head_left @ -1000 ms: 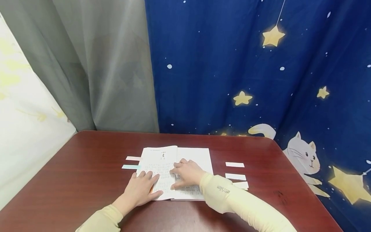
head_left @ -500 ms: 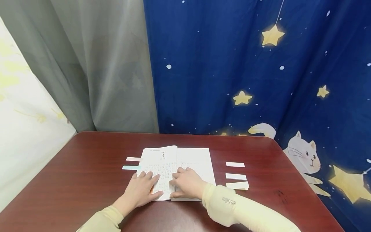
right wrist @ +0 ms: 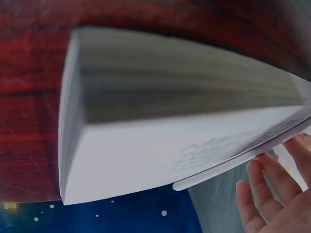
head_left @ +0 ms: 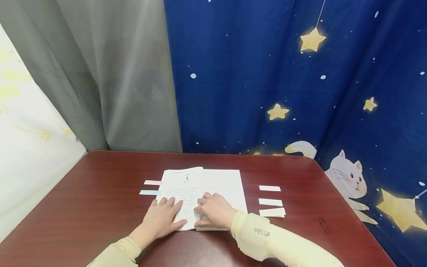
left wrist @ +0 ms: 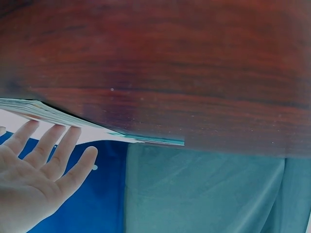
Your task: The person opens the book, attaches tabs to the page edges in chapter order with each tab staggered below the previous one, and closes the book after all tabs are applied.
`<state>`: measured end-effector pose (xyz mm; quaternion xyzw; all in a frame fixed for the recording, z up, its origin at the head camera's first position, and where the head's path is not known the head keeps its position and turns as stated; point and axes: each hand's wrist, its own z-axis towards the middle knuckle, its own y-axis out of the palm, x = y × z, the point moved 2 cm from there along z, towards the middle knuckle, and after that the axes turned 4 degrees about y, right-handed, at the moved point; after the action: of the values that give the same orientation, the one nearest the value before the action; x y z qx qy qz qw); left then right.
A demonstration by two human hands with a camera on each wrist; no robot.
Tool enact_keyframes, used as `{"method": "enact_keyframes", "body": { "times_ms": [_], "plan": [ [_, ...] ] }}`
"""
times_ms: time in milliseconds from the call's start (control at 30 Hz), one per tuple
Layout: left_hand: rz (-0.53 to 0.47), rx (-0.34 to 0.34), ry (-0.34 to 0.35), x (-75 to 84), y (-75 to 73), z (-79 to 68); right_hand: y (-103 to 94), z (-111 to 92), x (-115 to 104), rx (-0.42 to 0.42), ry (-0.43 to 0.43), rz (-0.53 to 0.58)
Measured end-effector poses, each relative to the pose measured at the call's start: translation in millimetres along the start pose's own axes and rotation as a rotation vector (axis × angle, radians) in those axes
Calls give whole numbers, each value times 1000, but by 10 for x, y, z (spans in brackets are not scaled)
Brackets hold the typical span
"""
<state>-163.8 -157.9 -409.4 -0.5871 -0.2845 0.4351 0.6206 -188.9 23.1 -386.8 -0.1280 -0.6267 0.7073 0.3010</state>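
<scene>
An open book [head_left: 225,181] lies on the table, printed text on its left page. My left hand [head_left: 160,219] rests on the lower left page with its fingers spread; in the left wrist view the straight fingers of the left hand [left wrist: 43,170] touch the page. My right hand [head_left: 217,211] lies by the gutter on the lower right page, fingers lightly bent and pointing left. The right wrist view shows the thick page block [right wrist: 184,77] and the loosely bent fingers of the right hand [right wrist: 282,189] along the book's middle.
A pink strip [head_left: 152,182] and a light blue strip [head_left: 149,192] stick out from the book's left edge. Right of the book lie a white strip [head_left: 270,188], another white strip [head_left: 270,202] and cream strips [head_left: 272,212]. Curtains [head_left: 220,74] hang behind the dark red table [head_left: 100,200].
My right hand has drawn a little toward the front edge of the book, and its fingers have bent more. The left hand has stayed in place on the left page.
</scene>
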Motion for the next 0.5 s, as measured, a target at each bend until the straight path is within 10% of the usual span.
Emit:
{"method": "enact_keyframes", "body": {
  "times_ms": [500],
  "plan": [
    [-24, -18, -30, 1, -78, 12, 80, -117, 85, 82, -64, -35]
  ]
}}
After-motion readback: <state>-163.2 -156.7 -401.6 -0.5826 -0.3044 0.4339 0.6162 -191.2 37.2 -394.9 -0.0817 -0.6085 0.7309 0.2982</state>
